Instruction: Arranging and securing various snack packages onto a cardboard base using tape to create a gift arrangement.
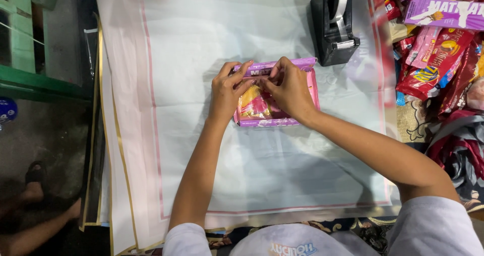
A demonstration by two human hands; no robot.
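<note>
A bundle of snack packs (pixel 263 108), pink and purple wrappers with a purple box along its far side, lies in the middle of a large pale wrapping sheet (pixel 201 34) with a pink border line. My left hand (pixel 228 88) rests on the bundle's left part, fingers pinching at its top edge. My right hand (pixel 290 90) covers the right part, fingertips meeting the left hand's near the purple box. Both hands press on the packs.
A black tape dispenser (pixel 333 26) with a roll of clear tape stands just beyond the bundle at the upper right. A heap of assorted snack packets (pixel 438 44) lies at the right edge. Someone's foot in a sandal (pixel 35 178) shows at lower left.
</note>
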